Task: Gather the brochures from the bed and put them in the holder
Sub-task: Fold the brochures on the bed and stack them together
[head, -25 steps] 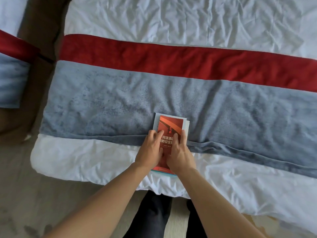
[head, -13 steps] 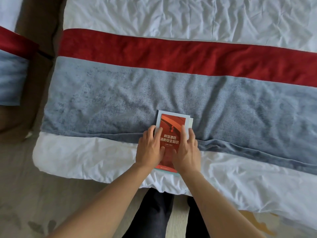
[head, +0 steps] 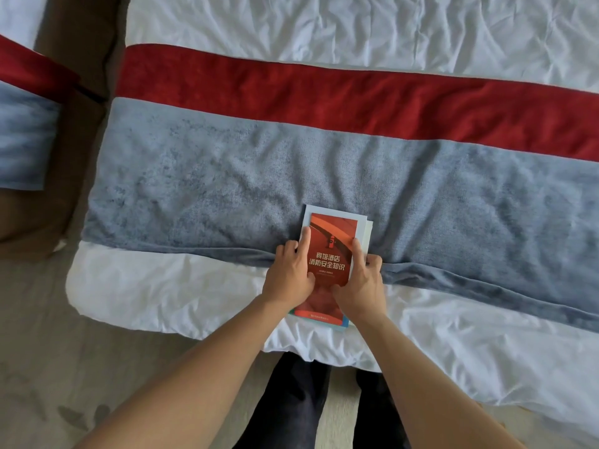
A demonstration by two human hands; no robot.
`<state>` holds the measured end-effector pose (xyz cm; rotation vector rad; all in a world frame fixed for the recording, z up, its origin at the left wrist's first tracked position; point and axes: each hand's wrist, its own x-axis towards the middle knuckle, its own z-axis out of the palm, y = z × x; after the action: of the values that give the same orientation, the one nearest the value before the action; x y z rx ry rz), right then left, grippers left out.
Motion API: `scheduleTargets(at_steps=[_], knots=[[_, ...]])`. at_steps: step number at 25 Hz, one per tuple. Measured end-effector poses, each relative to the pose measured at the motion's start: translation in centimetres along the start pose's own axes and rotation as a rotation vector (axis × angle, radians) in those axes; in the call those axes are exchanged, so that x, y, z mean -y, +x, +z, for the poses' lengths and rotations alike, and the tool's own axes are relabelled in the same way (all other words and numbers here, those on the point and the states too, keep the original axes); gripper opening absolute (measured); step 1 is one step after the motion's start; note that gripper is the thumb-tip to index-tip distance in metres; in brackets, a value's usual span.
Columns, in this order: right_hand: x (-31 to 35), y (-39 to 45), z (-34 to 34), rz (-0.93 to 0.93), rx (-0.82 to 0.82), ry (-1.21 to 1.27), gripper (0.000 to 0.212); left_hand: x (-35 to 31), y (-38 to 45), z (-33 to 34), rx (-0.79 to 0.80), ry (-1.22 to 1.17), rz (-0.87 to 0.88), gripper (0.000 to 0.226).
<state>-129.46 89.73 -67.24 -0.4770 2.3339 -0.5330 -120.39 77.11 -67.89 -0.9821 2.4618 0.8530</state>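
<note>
Brochures point(head: 332, 254) sit in a small stack near the bed's point(head: 486, 325) foot edge, half on the grey runner point(head: 194, 189), red one on top. Left hand point(head: 289, 277) and right hand point(head: 359, 284) flank the stack, fingers mostly flat, pressing the long edges to square it; neither grips yet. Thin, light, bendy, prob. slick paper; best pinched by both long sides, whole stack at once.

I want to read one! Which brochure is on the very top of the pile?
The red brochure with pale lettering is on top. The others lie beneath it, showing only white edges at the far end and a blue corner nearest the person.
</note>
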Motion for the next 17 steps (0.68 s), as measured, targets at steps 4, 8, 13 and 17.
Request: scheduleTargets(at_steps=[4, 8, 13, 17], knots=[[-0.4, 0.3, 0.2, -0.01, -0.027, -0.009, 0.102, 0.5, 0.5, 0.3, 0.005, -0.014, 0.006, 0.1], [-0.4, 0.3, 0.5, -0.015, -0.032, 0.004, 0.102, 0.6, 0.4, 0.5, -0.038, -0.063, 0.015, 0.099], [-0.5, 0.4, 0.3, -0.03, -0.022, -0.016, 0.102, 0.2, -0.2, 0.6, -0.091, -0.151, 0.006, 0.095], [0.2, 0.0, -0.8, -0.018, -0.044, -0.076, 0.099, -0.6, -0.5, -0.2, -0.072, -0.243, -0.006, 0.094]])
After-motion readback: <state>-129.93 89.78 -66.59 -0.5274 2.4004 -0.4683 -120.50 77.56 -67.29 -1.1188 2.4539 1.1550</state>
